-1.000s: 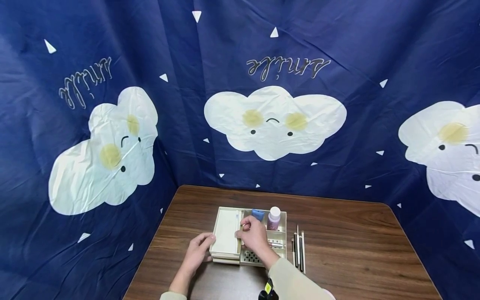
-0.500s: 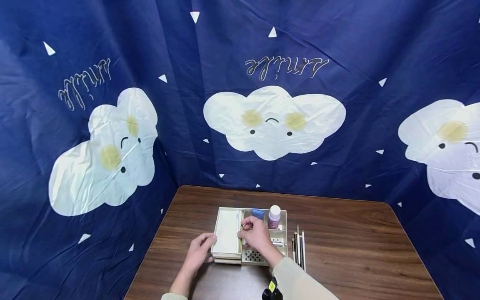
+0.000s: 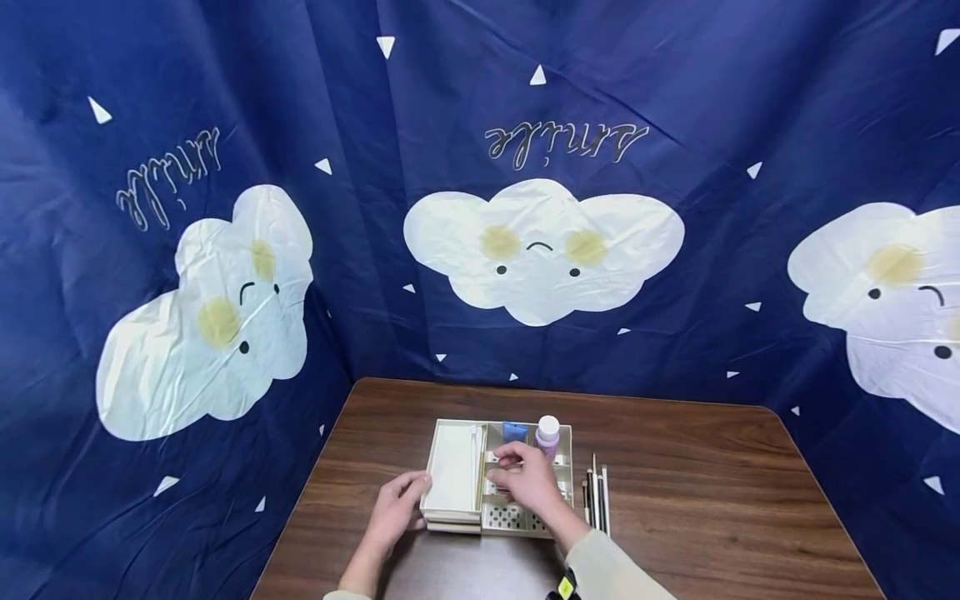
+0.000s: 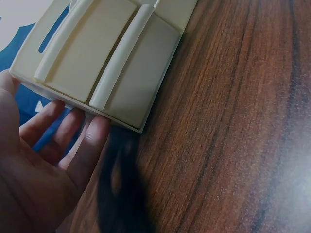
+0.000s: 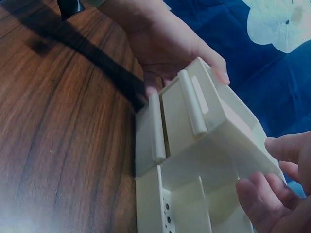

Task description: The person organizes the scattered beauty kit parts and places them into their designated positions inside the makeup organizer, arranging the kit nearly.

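At the bottom of the head view we see a pale sleeve [image 3: 611, 571] with a black device at its wrist. At lower centre the left hand [image 3: 392, 505] grips the left side of a cream organizer [image 3: 450, 475], thumb at the upper edge and fingers against the wall. The left wrist view shows us two drawer fronts there, each with a rounded handle [image 4: 122, 57].

Over the organizer's right half hangs the right hand [image 3: 528, 477], fingers loosely bent, thumb and forefinger apart, grasping nothing that we can see; whether it touches the organizer we cannot tell. Below it, a dotted compartment [image 3: 504, 517] shows. On the organizer's raised left part we make out a slim white stick [image 3: 473, 454], with a thin golden stick [image 3: 482, 467] just right of it. Right of the organizer, brushes [image 3: 601, 504] lie side by side on the brown table [image 3: 697, 500].

In the organizer's far compartments we find a blue tube [image 3: 514, 432] and a white-capped purple bottle [image 3: 547, 435]. Beyond, a navy curtain [image 3: 547, 367] with white clouds [image 3: 543, 250] fills the upper frame.
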{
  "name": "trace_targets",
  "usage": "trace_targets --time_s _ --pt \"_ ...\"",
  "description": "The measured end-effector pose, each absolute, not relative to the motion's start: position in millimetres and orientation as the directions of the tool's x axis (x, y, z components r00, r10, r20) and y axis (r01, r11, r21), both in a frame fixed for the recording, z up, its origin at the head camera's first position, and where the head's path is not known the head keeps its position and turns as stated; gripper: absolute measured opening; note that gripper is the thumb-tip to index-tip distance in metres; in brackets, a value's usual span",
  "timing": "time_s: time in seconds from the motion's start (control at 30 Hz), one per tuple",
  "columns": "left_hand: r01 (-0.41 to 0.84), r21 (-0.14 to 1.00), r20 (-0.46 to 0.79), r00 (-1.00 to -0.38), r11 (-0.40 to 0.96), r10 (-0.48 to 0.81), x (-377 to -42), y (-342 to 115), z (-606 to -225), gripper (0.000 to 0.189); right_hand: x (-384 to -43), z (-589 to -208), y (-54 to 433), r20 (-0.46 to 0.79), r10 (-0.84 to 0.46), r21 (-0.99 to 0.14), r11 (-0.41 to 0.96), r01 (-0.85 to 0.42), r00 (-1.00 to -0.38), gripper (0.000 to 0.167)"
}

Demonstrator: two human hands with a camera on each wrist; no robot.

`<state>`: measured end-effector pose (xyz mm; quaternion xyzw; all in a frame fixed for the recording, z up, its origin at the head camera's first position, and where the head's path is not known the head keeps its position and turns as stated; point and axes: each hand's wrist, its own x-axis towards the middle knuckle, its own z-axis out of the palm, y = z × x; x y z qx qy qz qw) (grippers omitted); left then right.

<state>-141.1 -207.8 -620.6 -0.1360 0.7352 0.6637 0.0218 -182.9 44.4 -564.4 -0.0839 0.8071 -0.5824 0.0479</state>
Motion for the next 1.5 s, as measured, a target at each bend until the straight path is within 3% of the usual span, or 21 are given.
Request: trace_targets --time_s 0.67,1.5 --pt "-0.229 0.971 -0.215 -0.960 0.063 -0.177 -145 -212 -635 0.042 -178 -548 78 0.106 -0.154 -0.913 0.375 -0.158 -0.982 0.033" --pt "-0.207 0.977 -0.195 -0.967 0.058 -0.165 -144 -210 -633 0.044 -174 -555 130 0.079 0.006 -0.921 0.384 -0.070 -0.997 0.027"
